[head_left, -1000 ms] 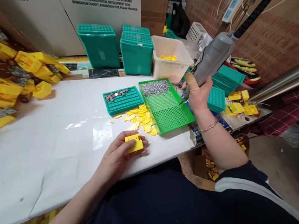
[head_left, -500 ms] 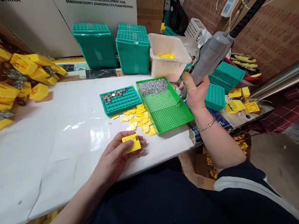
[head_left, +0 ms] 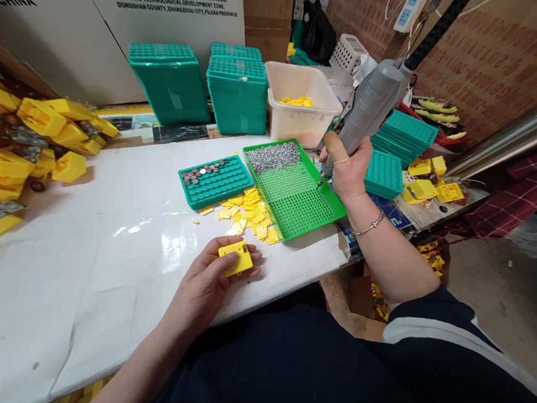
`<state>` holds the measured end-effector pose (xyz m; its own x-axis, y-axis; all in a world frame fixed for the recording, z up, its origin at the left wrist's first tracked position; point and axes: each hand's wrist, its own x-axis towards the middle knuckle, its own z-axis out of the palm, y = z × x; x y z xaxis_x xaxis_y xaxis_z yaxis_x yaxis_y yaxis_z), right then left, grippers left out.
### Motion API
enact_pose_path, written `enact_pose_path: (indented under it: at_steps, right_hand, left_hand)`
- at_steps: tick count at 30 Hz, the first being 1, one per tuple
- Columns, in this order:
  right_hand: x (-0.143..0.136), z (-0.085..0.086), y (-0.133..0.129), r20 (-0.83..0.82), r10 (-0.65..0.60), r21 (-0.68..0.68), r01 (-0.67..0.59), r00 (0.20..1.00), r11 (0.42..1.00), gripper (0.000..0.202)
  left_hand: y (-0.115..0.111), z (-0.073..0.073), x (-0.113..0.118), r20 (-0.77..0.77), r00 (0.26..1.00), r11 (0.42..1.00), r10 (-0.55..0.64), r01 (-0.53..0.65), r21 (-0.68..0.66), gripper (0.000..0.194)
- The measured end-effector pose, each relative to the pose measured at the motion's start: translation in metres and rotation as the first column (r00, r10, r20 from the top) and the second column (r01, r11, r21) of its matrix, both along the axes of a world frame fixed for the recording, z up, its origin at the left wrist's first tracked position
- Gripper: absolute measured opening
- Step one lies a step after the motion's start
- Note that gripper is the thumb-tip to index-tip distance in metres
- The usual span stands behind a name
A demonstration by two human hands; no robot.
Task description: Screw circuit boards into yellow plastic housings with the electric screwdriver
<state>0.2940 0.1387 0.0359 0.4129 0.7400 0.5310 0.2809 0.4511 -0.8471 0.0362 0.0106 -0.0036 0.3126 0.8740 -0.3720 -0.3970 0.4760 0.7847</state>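
My left hand [head_left: 209,272] holds a small square yellow part [head_left: 235,259] just above the table's front edge, thumb on top. My right hand [head_left: 349,165] is wrapped round a grey electric screwdriver [head_left: 370,103], which hangs from a black cable. The tool's tip points down at the perforated bed of a green tray [head_left: 303,208]; whether it touches is too small to tell. Silver screws [head_left: 273,156] fill the tray's far end. Beside it lie loose flat yellow pieces [head_left: 251,212] and a teal tray [head_left: 222,187] with several round metal discs.
Yellow housings [head_left: 43,118] are piled at the left. Along the back stand teal tray stacks [head_left: 238,97] and a translucent bin [head_left: 300,119] with yellow parts. More teal trays [head_left: 385,175] and yellow housings [head_left: 419,189] sit at the right. The white table [head_left: 115,263] has glossy tape.
My right hand and the screwdriver have shifted very slightly left. My left hand keeps the yellow part in nearly the same place.
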Motion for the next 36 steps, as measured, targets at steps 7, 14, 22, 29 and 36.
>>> enact_pose_path:
  at_steps: [7, 14, 22, 29, 36]
  right_hand:
    - [0.003, 0.010, 0.003, 0.012, 0.005, 0.030, -0.005, 1.000, 1.000, 0.044]
    - [-0.046, 0.031, -0.031, -0.107, 0.294, 0.132, -0.279, 0.950, 0.951, 0.034]
    - [-0.117, 0.027, -0.083, -0.406, 0.635, 0.051, -0.677, 0.657, 0.734, 0.046]
    - [-0.120, 0.021, -0.080, -0.318, 0.632, -0.027, -0.673, 0.707, 0.739, 0.045]
    - [-0.121, 0.017, -0.080, -0.301, 0.664, -0.002, -0.697, 0.684, 0.717, 0.039]
  left_hand:
    - [0.002, -0.001, 0.000, 0.012, 1.000, 1.000, -0.001, 0.001, -0.011, 0.023]
    - [0.001, -0.003, 0.002, 0.060, 0.998, 1.000, -0.005, 0.005, 0.014, 0.025]
    - [0.000, -0.005, 0.001, 0.102, 0.995, 1.000, -0.010, 0.008, 0.019, 0.024]
    - [-0.001, -0.004, 0.001, 0.109, 0.994, 1.000, -0.014, 0.012, 0.020, 0.022]
    - [-0.001, -0.005, 0.000, 0.112, 0.994, 1.000, -0.012, 0.012, 0.006, 0.022]
